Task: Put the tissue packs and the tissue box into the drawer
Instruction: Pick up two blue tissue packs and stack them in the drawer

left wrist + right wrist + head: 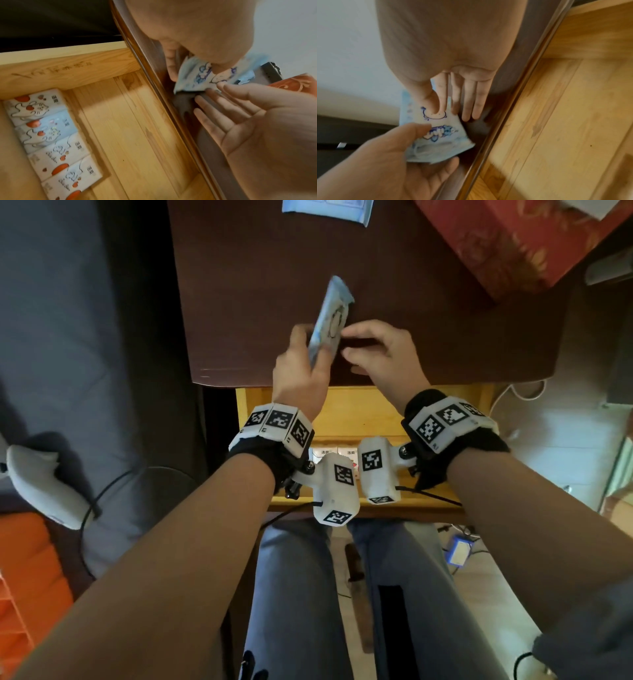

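Observation:
A light blue tissue pack (330, 320) (202, 77) (443, 135) stands on edge just above the dark table (257, 285), near its front edge. My left hand (301, 364) (393, 162) grips its lower end, thumb on the printed face and fingers behind. My right hand (380, 350) (257, 121) pinches the pack's other edge with thumb and index finger, the other fingers straight. Below the table edge the wooden drawer (359, 405) (137, 121) (573, 108) is pulled out. Several white tissue packs (51, 128) lie in a row along one side. The red tissue box (513, 241) (295, 82) sits at the table's far right.
Another blue pack (325, 207) lies at the table's far edge. A grey cushion (68, 337) and an orange crate (27, 577) are to the left. My knees (298, 594) are under the drawer's front. Much of the drawer's bottom is bare wood.

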Demonstrator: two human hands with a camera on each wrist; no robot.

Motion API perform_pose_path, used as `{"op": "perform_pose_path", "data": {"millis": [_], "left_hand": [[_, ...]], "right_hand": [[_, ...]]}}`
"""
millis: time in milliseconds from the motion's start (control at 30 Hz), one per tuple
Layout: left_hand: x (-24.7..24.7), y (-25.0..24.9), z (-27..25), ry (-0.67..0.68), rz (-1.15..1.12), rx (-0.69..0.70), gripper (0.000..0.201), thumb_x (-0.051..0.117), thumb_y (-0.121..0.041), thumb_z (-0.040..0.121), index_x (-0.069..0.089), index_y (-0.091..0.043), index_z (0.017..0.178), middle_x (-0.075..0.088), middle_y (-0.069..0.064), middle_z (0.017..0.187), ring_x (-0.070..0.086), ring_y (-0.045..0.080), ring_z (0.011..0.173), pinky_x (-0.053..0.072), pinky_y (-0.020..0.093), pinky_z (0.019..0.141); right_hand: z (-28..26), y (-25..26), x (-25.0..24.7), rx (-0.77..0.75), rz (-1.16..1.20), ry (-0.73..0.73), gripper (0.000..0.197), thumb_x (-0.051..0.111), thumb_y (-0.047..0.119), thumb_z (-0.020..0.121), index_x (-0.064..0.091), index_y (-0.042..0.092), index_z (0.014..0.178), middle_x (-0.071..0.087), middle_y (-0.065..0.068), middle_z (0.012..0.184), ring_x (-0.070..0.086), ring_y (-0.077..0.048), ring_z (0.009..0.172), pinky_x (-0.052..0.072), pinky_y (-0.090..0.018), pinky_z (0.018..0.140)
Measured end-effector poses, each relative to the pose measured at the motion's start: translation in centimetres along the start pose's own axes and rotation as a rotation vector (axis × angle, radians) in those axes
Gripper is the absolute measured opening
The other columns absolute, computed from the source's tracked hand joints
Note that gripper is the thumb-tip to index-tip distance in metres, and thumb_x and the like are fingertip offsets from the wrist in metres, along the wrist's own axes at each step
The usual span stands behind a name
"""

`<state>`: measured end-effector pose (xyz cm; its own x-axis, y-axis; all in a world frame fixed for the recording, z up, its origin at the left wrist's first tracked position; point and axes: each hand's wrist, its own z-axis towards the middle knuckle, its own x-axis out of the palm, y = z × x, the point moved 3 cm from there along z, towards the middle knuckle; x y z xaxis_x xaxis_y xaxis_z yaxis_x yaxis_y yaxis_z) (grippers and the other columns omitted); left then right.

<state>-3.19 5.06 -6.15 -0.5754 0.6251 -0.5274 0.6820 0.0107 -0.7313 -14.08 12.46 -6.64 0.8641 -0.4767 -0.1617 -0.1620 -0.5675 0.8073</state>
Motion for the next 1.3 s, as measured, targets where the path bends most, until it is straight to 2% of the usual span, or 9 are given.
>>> {"op": "perform_pose_path", "data": {"millis": [100, 267, 400, 633, 767, 867, 1067, 1167, 1300], "left_hand": [[0.6, 0.2, 0.1, 0.02, -0.076, -0.082, 0.023, 0.048, -0.019, 0.093, 0.055, -0.001, 0.105, 0.065, 0.006, 0.094, 0.062, 0.018, 0.081, 0.047, 0.012, 0.059], [1.5, 1.1, 0.1, 0.124, -0.302, -0.234, 0.013, 0.048, -0.018, 0.094, 0.055, -0.009, 0.098, 0.064, 0.015, 0.105, 0.066, 0.024, 0.09, 0.056, 0.026, 0.065], [1.5, 0.8, 0.3, 0.202, -0.371, -0.29, 0.014, 0.05, -0.017, 0.09, 0.057, -0.007, 0.098, 0.063, 0.02, 0.106, 0.065, 0.024, 0.091, 0.054, 0.038, 0.082], [0.8, 0.1, 1.6, 0.111, -0.373, -0.327, 0.045, 0.077, -0.02, 0.074, 0.052, -0.012, 0.111, 0.065, 0.013, 0.109, 0.068, 0.021, 0.093, 0.059, 0.036, 0.075], [1.2, -0.4, 2.3, 0.161, -0.415, -0.39, 0.043, 0.073, -0.026, 0.078, 0.055, -0.01, 0.114, 0.07, 0.006, 0.098, 0.071, 0.017, 0.077, 0.061, 0.032, 0.069], [1.6, -1.1, 2.8, 0.203, -0.379, -0.326, 0.028, 0.066, -0.025, 0.085, 0.059, -0.01, 0.108, 0.07, 0.004, 0.09, 0.068, 0.012, 0.059, 0.058, 0.024, 0.059], [1.5, -2.2, 4.7, 0.204, -0.335, -0.183, 0.01, 0.06, -0.014, 0.088, 0.059, -0.013, 0.098, 0.058, -0.003, 0.071, 0.05, -0.001, 0.044, 0.041, 0.013, 0.043], [1.7, -3.0, 5.6, 0.224, -0.341, -0.143, 0.014, 0.064, -0.014, 0.086, 0.06, -0.014, 0.099, 0.06, -0.006, 0.074, 0.054, -0.003, 0.05, 0.042, 0.011, 0.047], [1.6, -3.2, 7.5, 0.023, -0.262, -0.092, 0.029, 0.064, -0.028, 0.084, 0.057, -0.016, 0.109, 0.064, 0.002, 0.083, 0.054, 0.009, 0.056, 0.047, 0.021, 0.051]], "right_hand": [[0.4, -0.4, -0.6, 0.055, 0.033, -0.082, 0.036, 0.068, 0.013, 0.08, 0.059, 0.007, 0.115, 0.063, -0.006, 0.115, 0.066, -0.012, 0.087, 0.06, -0.031, 0.075], [0.9, -0.9, -1.7, 0.145, 0.09, -0.043, 0.053, 0.068, 0.012, 0.081, 0.046, 0.009, 0.129, 0.061, -0.006, 0.112, 0.063, -0.014, 0.096, 0.057, -0.016, 0.063], [1.2, -0.8, -2.4, 0.131, 0.106, -0.023, 0.064, 0.073, 0.012, 0.075, 0.042, 0.015, 0.131, 0.065, -0.012, 0.112, 0.065, -0.02, 0.104, 0.059, -0.032, 0.078], [2.0, 0.1, -3.4, 0.143, 0.114, 0.019, 0.026, 0.069, 0.008, 0.079, 0.058, 0.006, 0.103, 0.066, -0.01, 0.099, 0.068, -0.015, 0.081, 0.061, -0.028, 0.068], [2.4, -0.2, -4.3, 0.291, 0.319, -0.008, 0.024, 0.065, 0.007, 0.082, 0.055, 0.007, 0.104, 0.067, -0.005, 0.096, 0.068, -0.015, 0.084, 0.06, -0.025, 0.068], [2.7, -0.3, -4.8, 0.348, 0.32, 0.047, 0.034, 0.066, 0.001, 0.079, 0.055, 0.008, 0.11, 0.067, -0.004, 0.098, 0.067, -0.019, 0.089, 0.059, -0.03, 0.076], [3.4, 0.5, -5.0, 0.359, 0.113, 0.244, 0.036, 0.072, 0.016, 0.077, 0.062, 0.008, 0.111, 0.07, -0.006, 0.094, 0.068, -0.012, 0.078, 0.059, -0.022, 0.062], [4.4, 1.1, -5.1, 0.304, 0.055, 0.232, 0.033, 0.069, 0.01, 0.079, 0.061, 0.0, 0.11, 0.068, -0.007, 0.087, 0.066, -0.01, 0.07, 0.057, -0.02, 0.06], [6.0, 1.6, -5.4, 0.23, 0.087, 0.06, 0.027, 0.069, 0.003, 0.077, 0.064, -0.002, 0.103, 0.069, -0.018, 0.098, 0.066, -0.013, 0.071, 0.056, -0.022, 0.065]]}}
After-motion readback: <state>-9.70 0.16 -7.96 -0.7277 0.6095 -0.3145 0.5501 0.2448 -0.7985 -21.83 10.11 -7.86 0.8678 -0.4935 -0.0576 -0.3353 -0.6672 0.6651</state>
